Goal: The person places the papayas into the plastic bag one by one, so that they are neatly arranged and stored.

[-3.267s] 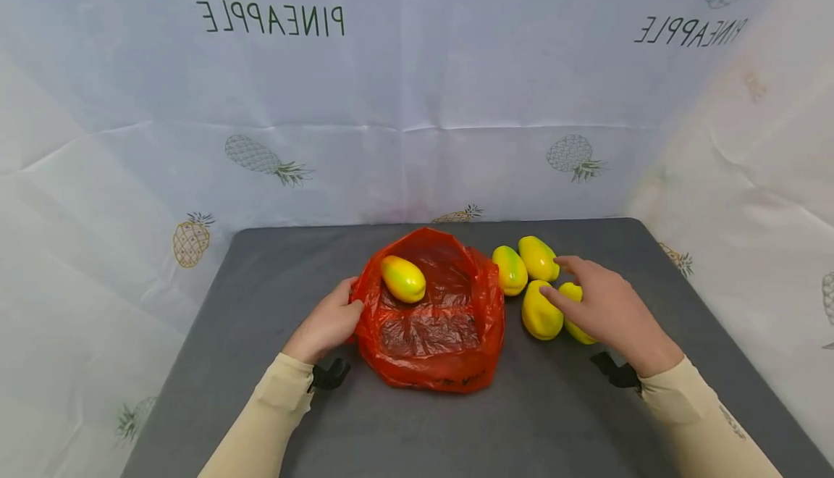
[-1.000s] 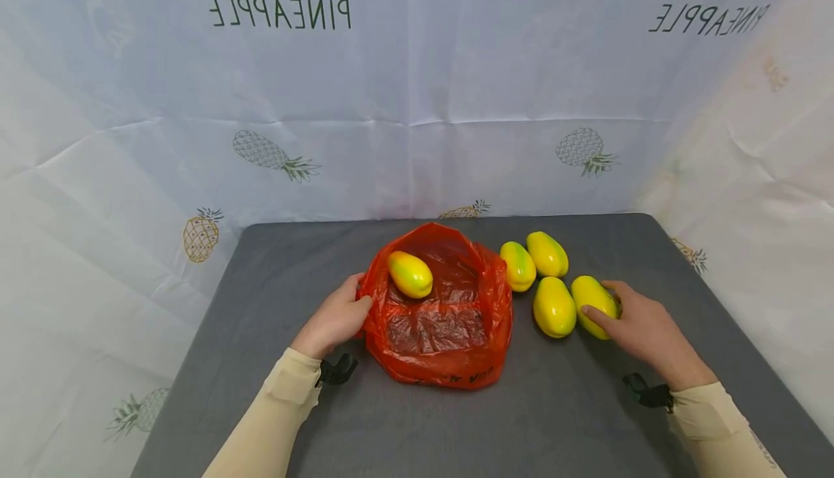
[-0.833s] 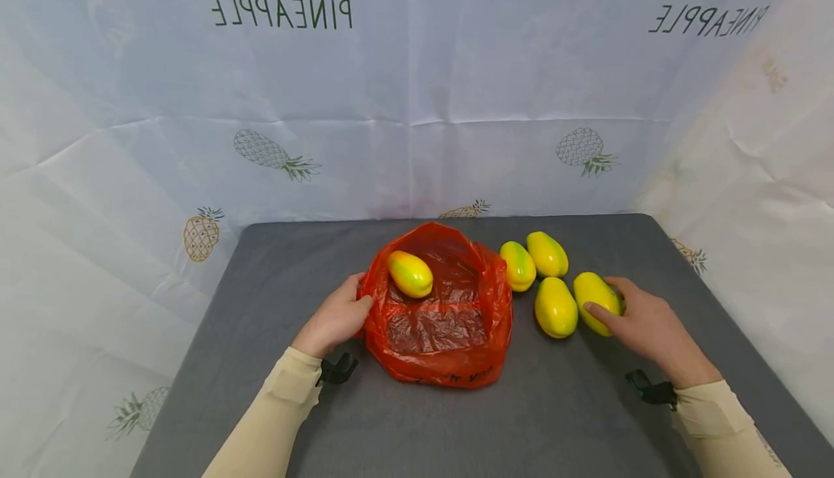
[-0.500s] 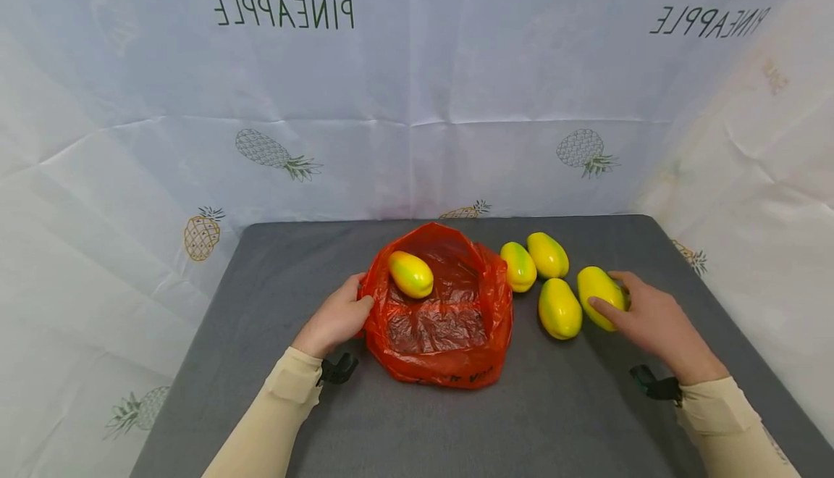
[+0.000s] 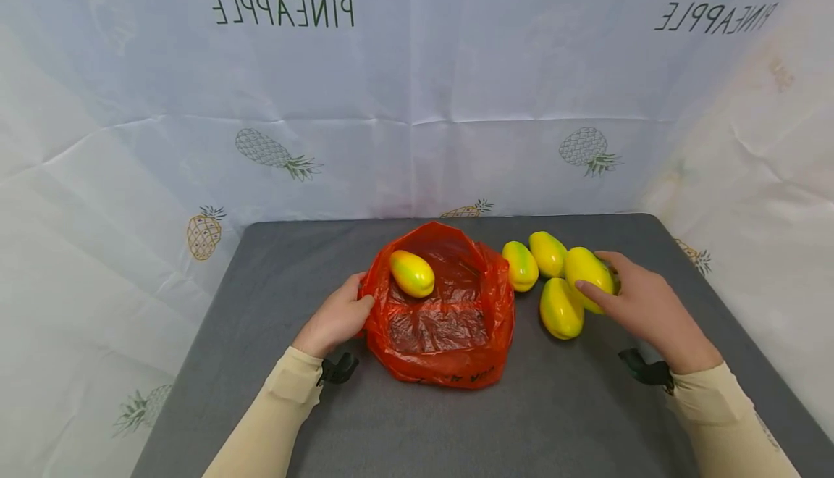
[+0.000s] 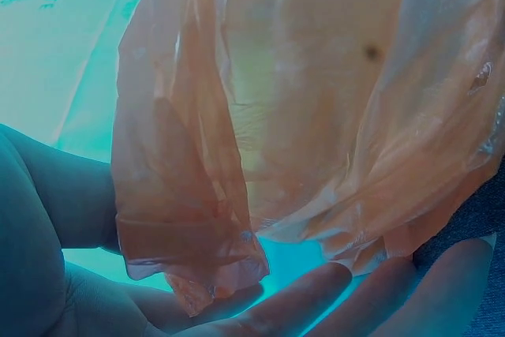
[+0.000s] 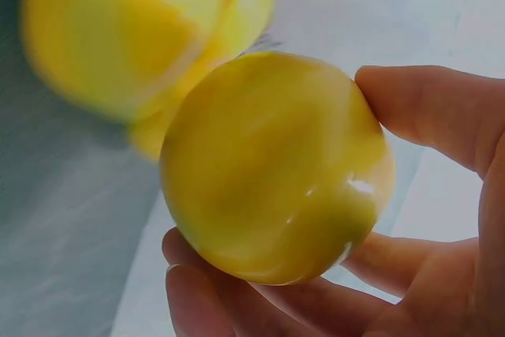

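In the head view, my left hand [image 5: 335, 316] pinches the left rim of a red plastic bag [image 5: 443, 368], whose mouth stands wide. One yellow papaya [image 5: 413, 274] lies inside it. The left wrist view shows the bag's thin film [image 6: 189, 187] between thumb and fingers. My right hand [image 5: 651, 309] holds a glossy yellow-green papaya [image 5: 588, 279] from its right side. Thumb and fingers curl round its end in the right wrist view, where this papaya [image 7: 276, 171] fills the middle. In the head view it overlaps the papaya in front [image 5: 561, 309].
Two more papayas, one beside the bag [image 5: 520, 266] and one behind [image 5: 548, 253], lie on the dark grey table [image 5: 417, 434]. A white pineapple-print cloth [image 5: 417, 159] hangs behind the table and at both sides.
My right hand first reached over the papayas, then took hold of the rightmost one. That papaya has since moved up and toward the others. My left hand keeps its grip on the bag.
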Demonstrator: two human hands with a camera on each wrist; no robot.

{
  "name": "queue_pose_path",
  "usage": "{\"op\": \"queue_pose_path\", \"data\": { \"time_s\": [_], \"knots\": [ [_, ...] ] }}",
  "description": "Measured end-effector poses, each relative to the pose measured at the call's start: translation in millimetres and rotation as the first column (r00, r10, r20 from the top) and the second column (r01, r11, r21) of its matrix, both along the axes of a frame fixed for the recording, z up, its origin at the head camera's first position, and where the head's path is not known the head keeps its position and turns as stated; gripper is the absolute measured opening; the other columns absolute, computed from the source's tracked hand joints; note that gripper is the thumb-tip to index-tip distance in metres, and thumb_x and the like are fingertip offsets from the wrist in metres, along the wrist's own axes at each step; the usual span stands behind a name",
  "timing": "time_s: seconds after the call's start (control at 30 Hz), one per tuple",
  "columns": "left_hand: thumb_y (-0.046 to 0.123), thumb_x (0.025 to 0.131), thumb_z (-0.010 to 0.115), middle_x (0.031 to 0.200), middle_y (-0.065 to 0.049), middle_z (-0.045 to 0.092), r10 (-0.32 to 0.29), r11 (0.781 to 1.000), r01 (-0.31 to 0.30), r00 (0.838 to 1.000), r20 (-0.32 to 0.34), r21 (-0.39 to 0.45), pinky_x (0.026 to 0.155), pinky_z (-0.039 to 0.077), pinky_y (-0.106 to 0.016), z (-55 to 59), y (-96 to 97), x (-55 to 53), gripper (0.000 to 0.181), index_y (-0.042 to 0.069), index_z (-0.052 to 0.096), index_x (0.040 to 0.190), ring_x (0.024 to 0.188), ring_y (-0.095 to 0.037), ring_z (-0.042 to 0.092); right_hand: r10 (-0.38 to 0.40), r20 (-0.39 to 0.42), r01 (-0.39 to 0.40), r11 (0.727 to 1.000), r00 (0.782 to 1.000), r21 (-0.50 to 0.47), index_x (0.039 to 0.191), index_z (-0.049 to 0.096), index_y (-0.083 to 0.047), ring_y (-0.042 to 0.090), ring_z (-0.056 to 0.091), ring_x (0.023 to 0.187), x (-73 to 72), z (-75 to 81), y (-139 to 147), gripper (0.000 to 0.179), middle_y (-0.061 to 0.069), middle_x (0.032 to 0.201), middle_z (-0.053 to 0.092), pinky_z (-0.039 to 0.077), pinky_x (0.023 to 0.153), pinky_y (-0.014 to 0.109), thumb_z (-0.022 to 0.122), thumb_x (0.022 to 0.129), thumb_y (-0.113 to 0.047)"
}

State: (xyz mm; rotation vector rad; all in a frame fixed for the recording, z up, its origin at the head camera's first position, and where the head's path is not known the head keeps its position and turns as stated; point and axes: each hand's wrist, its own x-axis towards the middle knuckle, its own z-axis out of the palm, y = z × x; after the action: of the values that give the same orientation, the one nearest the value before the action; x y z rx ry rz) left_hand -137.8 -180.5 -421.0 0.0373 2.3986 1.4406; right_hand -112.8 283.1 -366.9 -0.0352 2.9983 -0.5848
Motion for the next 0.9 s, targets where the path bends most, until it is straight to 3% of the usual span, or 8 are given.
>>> {"op": "queue_pose_path", "data": {
  "time_s": [0.27, 0.43, 0.53, 0.67, 0.9],
  "knots": [
    [0.024, 0.113, 0.045, 0.137, -0.02, 0.06, 0.014, 1.0, -0.014, 1.0, 0.007, 0.025, 0.086, 0.059, -0.038, 1.1, 0.1, -0.4, 0.06, 0.004, 0.028, 0.168, 0.094, -0.024, 0.067, 0.066, -0.041, -0.068, 0.997, 0.997, -0.041, 0.165, 0.038, -0.002, 0.046, 0.065, 0.121, -9.2, 16.2, -56, 0.09, 0.031, 0.152, 0.057, 0.058, 0.094, 0.065, 0.062, 0.103, -0.063],
    [0.023, 0.112, 0.045, 0.133, -0.021, 0.061, 0.027, 0.999, -0.028, 0.999, 0.02, 0.032, 0.082, 0.061, -0.04, 1.3, 1.7, -0.1, 0.061, 0.005, 0.027, 0.168, 0.091, -0.025, 0.068, 0.119, -0.083, -0.125, 0.989, 0.989, -0.077, 0.162, 0.044, -0.004, 0.036, 0.067, 0.109, -14.3, 20.2, -95, 0.082, 0.023, 0.143, 0.066, 0.061, 0.088, 0.056, 0.067, 0.102, -0.056],
    [0.023, 0.112, 0.046, 0.14, -0.02, 0.06, 0.036, 0.999, -0.037, 0.999, 0.027, 0.022, 0.083, 0.061, -0.039, 0.6, 1.6, 1.5, 0.063, 0.006, 0.026, 0.169, 0.097, -0.025, 0.069, 0.164, -0.103, -0.174, 0.98, 0.981, -0.1, 0.159, 0.047, -0.005, 0.03, 0.067, 0.102, -15.9, 17.1, -118, 0.076, 0.019, 0.136, 0.07, 0.06, 0.084, 0.05, 0.07, 0.102, -0.051],
    [0.024, 0.112, 0.047, 0.148, -0.02, 0.057, 0.032, 0.999, -0.033, 0.999, 0.033, 0.019, 0.085, 0.062, -0.039, 0.0, 0.2, 2.5, 0.066, 0.005, 0.023, 0.17, 0.105, -0.026, 0.068, 0.223, -0.109, -0.235, 0.964, 0.969, -0.122, 0.159, 0.049, -0.007, 0.027, 0.069, 0.105, -16.1, 8.2, -147, 0.074, 0.014, 0.137, 0.071, 0.061, 0.088, 0.049, 0.072, 0.102, -0.047],
    [0.024, 0.112, 0.047, 0.143, -0.02, 0.059, 0.032, 0.999, -0.032, 0.999, 0.005, 0.033, 0.082, 0.06, -0.036, 2.4, -2.4, -1.0, 0.065, 0.004, 0.024, 0.17, 0.096, -0.025, 0.069, 0.289, -0.104, -0.302, 0.94, 0.952, -0.156, 0.159, 0.051, -0.012, 0.023, 0.069, 0.112, -18.6, -9.0, -192, 0.074, 0.006, 0.142, 0.069, 0.062, 0.097, 0.047, 0.076, 0.099, -0.049]
  ]
}}
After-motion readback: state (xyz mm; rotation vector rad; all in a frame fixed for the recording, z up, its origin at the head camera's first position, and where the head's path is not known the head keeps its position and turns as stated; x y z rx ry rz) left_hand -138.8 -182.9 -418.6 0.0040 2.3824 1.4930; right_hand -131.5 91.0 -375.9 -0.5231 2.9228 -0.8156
